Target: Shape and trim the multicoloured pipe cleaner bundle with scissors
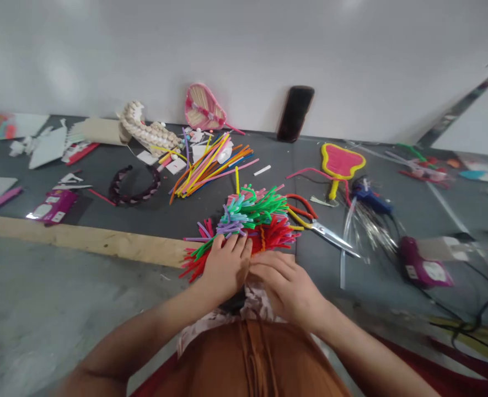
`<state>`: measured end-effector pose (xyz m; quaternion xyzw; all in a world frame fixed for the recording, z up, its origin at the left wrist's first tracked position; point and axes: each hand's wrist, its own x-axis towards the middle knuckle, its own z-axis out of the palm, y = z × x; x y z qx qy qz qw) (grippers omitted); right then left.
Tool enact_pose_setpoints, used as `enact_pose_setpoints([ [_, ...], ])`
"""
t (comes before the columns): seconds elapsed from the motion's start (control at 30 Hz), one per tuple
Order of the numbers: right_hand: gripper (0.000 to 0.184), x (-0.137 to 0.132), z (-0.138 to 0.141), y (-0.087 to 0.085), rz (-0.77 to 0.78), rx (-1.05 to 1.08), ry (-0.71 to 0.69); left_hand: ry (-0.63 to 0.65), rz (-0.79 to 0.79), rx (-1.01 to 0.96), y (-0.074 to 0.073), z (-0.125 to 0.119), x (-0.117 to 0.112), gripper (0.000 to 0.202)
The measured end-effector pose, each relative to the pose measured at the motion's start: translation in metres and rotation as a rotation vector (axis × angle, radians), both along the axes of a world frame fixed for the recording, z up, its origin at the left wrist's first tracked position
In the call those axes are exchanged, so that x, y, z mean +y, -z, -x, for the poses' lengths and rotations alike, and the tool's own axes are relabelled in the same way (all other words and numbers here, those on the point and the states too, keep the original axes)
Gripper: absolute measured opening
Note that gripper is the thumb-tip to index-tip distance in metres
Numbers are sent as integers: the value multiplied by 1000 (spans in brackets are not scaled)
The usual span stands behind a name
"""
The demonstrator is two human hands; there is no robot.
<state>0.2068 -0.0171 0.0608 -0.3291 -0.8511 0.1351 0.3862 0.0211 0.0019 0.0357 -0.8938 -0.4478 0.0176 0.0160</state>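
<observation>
Brown clothing (223, 358) fills the bottom centre of the frame, just below a bushy bundle of bright fuzzy stems (258, 212) at the middle, by the near edge of the dark table (173, 218). Left hand (227, 263) lies palm down over the bundle's near side, fingers angled up the frame; right hand (291, 284) curls in beside it from the right, fingers bent against that same edge. With both sets of fingertips partly hidden, I cannot tell whether either hand grips or merely presses. Just right of the bundle lie scissors (330, 236) with red and yellow handles, blades pointing lower right. Loose stems (206, 171) fan out above and left of it, near a dark braided hoop (156, 182). Farther out, a pink, yellow-rimmed piece (343, 161) lies right of centre, and a dark phone (295, 113) leans at upper centre.
</observation>
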Motion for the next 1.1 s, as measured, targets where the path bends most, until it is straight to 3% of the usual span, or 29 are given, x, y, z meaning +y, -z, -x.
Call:
enact_pose_setpoints([
  [0.1, 35, 21, 13, 23, -45, -181, 155, -25, 29, 45, -7, -8, 12, 31],
  [0.2, 40, 39, 11, 44, -59, -438, 295, -77, 12, 50, -3, -16, 23, 39],
  [0.3, 44, 40, 6, 61, -37, -597, 303, -219, -22, 36, 4, -12, 31, 54],
  [0.43, 45, 34, 5, 71, -11, -631, 309, -361, -16, 25, 7, 0, 33, 64],
  [0.57, 49, 34, 4, 70, 35, -589, 265, -251, -32, 33, -12, -4, 11, 40],
  [0.67, 51, 36, 3, 69, 97, -500, 250, -86, -72, 43, -28, -26, -15, 39],
  [0.77, 51, 36, 0, 71, 123, -399, 238, -7, 18, -13, -29, -50, -22, 35],
  [0.9, 53, 35, -2, 76, 119, -372, 211, -159, 53, -80, -12, -60, 12, 31],
  [1.1, 43, 34, 3, 76, 74, -425, 291, -211, -47, -70, -1, -21, 64, 34],
])
